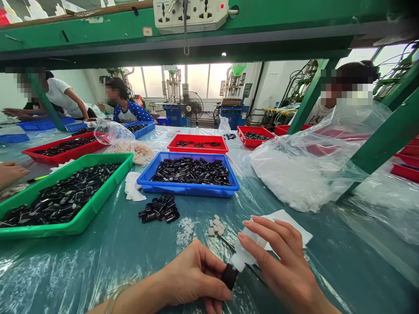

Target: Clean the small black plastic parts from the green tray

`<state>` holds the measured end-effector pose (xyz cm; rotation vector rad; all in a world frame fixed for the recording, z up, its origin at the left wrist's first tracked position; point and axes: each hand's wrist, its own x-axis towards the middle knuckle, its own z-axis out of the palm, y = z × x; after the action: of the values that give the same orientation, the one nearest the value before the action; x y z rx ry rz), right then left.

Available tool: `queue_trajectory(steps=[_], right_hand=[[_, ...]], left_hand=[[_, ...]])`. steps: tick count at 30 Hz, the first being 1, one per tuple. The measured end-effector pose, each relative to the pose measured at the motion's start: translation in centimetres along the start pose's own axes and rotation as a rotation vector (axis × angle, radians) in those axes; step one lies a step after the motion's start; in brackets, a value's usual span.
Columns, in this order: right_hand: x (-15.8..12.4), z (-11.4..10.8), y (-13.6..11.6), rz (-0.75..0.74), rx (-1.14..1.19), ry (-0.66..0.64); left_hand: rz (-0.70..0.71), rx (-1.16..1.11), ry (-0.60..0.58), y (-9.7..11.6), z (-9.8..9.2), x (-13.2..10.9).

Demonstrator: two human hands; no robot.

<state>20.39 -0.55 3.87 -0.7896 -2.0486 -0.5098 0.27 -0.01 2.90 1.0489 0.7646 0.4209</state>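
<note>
Tray (81, 216), green, far left w/ black parts. Left hand (193, 274) pinches small black part (229, 276) low center over table; right hand (281, 261) presses white cloth (281, 226) on it, fingers clamped, contact prob. at tip.

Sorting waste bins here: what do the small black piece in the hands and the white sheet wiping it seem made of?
Small black piece: probably moulded plastic or rubber, smooth, slightly glossy. White sheet: soft cloth or paper, matte, creased where the right hand pinches it. The left hand grips the piece.
</note>
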Motion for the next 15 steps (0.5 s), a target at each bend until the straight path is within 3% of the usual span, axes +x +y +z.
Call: queue_trajectory(steps=[13, 15], right_hand=[[-0.26, -0.24, 0.05, -0.035, -0.045, -0.079], [-0.19, -0.17, -0.04, -0.023, -0.023, -0.045]], left_hand=[[-0.019, 0.004, -0.008, -0.17, -0.02, -0.04], [-0.018, 0.001, -0.012, -0.31, -0.06, 0.01]])
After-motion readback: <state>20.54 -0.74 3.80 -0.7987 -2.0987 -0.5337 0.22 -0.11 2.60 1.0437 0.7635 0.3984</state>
